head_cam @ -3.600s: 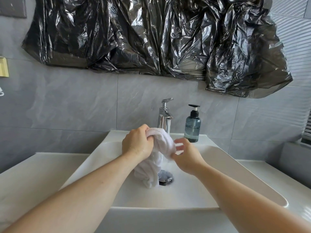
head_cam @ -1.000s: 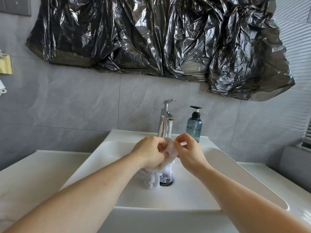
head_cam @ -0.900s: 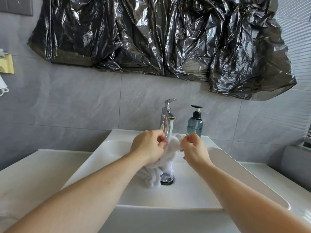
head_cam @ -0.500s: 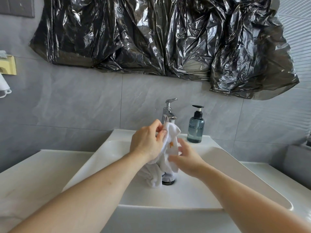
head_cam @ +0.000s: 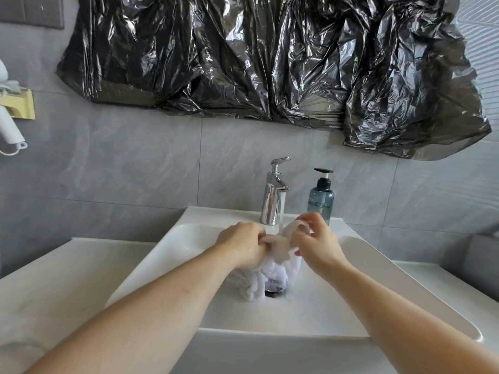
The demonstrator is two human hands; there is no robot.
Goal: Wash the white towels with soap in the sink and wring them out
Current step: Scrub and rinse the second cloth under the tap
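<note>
White towel (head_cam: 280, 245) bunched between both hands' fingers (head_cam: 260, 238) (under running tap (head_cam: 272, 195)).

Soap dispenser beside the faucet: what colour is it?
Translucent blue-grey soap dispenser with a black pump, seen in the head view.

Crumpled black plastic sheeting (head_cam: 270, 63) hung across the upper wall, glossy and creased, its lower right corner sagging lowest. Behind it, grey marbled wall tiles (head_cam: 135, 163) with thin grout lines. A grey switch plate (head_cam: 32, 10) sat at the top left corner, partly cut off by the frame edge. At the far left edge, a pale yellow wall bracket (head_cam: 25, 105) carried a white object (head_cam: 9, 130), too cropped to identify, with a thin white loop hanging at its lower end. White tabletop (head_cam: 54, 279) flanked the basin on both sides. Ribbed pale panelling (head_cam: 480, 36) showed at the upper right edge.
</note>
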